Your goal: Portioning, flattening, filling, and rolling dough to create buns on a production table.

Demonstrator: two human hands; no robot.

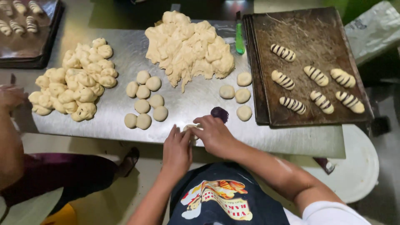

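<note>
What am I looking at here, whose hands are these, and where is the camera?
There is one picture, taken by a camera worn on a person's head, looking down at their own two bare hands. No machine is involved.

The left hand and right hand both press a small piece of dough at the near edge of a steel table. Neither hand lifts anything. Just beyond the right hand lies a dark purple lump.

On the table sit a big dough mass, a pile of rough pieces, and smooth round balls. To the right is a dark tray with seven striped rolls. A green tool lies beside it.

At the far left, another person's arm shows.
</note>
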